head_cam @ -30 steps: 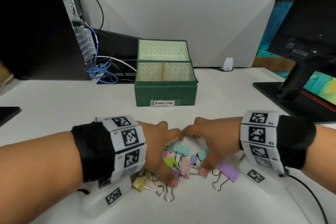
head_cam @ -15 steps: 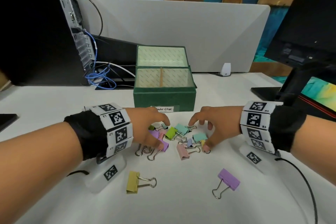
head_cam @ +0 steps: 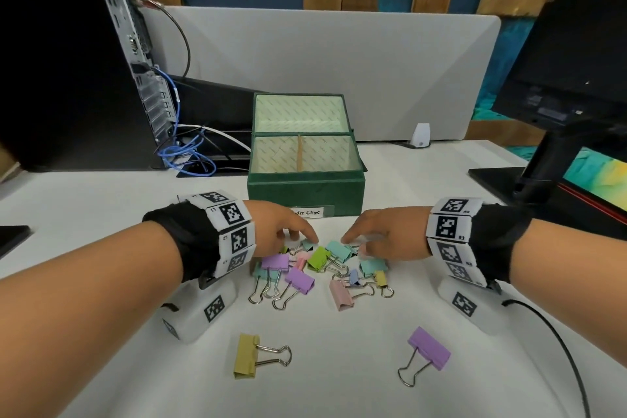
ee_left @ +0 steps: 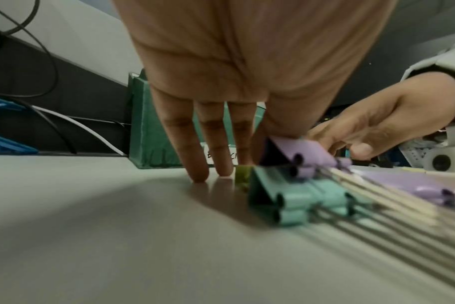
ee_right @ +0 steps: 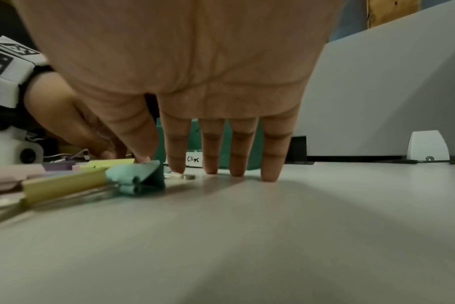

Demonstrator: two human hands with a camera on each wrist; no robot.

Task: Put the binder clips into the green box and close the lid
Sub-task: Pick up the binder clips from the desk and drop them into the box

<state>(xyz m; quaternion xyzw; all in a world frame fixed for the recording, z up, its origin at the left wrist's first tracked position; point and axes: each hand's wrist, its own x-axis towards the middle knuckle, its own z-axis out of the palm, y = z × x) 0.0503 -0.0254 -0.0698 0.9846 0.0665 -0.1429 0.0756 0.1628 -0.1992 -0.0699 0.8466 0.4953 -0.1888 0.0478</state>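
The green box (head_cam: 305, 192) stands open at the table's middle, its lid (head_cam: 300, 112) tilted back and a divider inside. In front of it lies a heap of coloured binder clips (head_cam: 319, 270). A yellow clip (head_cam: 247, 355) and a purple clip (head_cam: 429, 348) lie apart, nearer me. My left hand (head_cam: 285, 229) and right hand (head_cam: 376, 236) flank the heap's far side, fingers straight, tips on the table. In the left wrist view the left fingers (ee_left: 195, 144) stand beside a teal clip (ee_left: 278, 195). The right fingers (ee_right: 237, 148) touch down next to another teal clip (ee_right: 138, 174).
A black computer tower (head_cam: 68, 71) with blue cables (head_cam: 186, 153) stands at the back left. A monitor on its stand (head_cam: 559, 112) occupies the right. A grey divider panel (head_cam: 322, 68) runs behind the box. A black cable (head_cam: 559, 349) trails from my right wrist.
Both hands slid forward toward the box, pushing the heap along. The yellow and purple clips stayed behind, and several clips near me came out from under my hands.
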